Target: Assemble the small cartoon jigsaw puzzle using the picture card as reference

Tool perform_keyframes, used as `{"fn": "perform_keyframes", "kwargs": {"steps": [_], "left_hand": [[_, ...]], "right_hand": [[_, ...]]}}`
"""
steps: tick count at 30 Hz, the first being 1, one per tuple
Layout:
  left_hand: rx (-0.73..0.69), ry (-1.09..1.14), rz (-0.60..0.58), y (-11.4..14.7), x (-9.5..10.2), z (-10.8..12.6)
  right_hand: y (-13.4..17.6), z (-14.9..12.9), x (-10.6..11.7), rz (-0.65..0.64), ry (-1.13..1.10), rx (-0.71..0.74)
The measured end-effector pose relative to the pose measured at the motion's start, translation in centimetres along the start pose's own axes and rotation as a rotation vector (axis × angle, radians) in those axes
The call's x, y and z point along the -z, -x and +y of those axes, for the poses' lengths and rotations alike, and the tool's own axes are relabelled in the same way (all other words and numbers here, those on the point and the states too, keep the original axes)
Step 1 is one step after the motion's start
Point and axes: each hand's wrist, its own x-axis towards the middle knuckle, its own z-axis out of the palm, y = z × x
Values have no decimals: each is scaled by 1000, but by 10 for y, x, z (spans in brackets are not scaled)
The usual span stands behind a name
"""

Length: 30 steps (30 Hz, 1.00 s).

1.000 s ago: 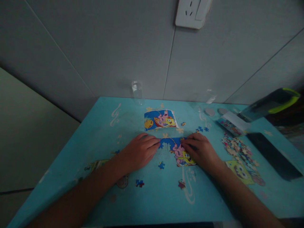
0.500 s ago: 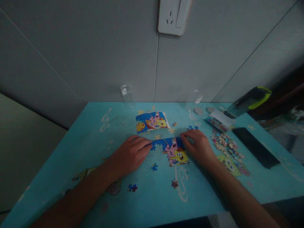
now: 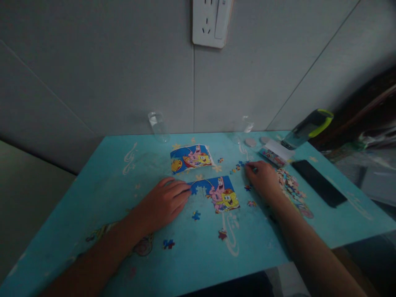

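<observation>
A partly joined jigsaw puzzle (image 3: 223, 194) with cartoon figures lies on the table, a gap showing in its blue left part. My left hand (image 3: 167, 200) rests with fingers stretched out and fingertips on the puzzle's left end. Right of the puzzle, my right hand (image 3: 264, 177) is closed in a pinch at a blue puzzle piece (image 3: 243, 163); its fingers partly hide what is between them. Behind the puzzle lies a printed picture sheet (image 3: 192, 159) of the same scene. Loose pieces lie around, including a blue piece (image 3: 196, 215) and a dark red piece (image 3: 222, 235).
A heap of puzzle pieces (image 3: 291, 183) lies beyond my right wrist, beside a black phone-like slab (image 3: 318, 182). Farther back stand a bottle (image 3: 306, 128), a small box (image 3: 274, 156) and clear containers (image 3: 159, 127) near the wall.
My right hand has left the puzzle's right edge and moved right to the loose pieces. My left hand stays at the puzzle's left end. The view has shifted slightly right.
</observation>
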Motion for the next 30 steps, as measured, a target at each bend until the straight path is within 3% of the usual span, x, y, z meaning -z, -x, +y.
{"fn": "perform_keyframes", "kwargs": {"steps": [15,22,26,30], "left_hand": [[6,-34,-34,0,3,-1],[101,-159,-5,9,18,-22],[130,-174,18,11,20,-29],[118,-134,4,8,14,-22]], "right_hand": [[-5,-5,-8,3,-7,-6],[-4,1,-6,6,-20,18],[5,-18,4,19,-127,158],[32,-67,14,-178,-386,453]]}}
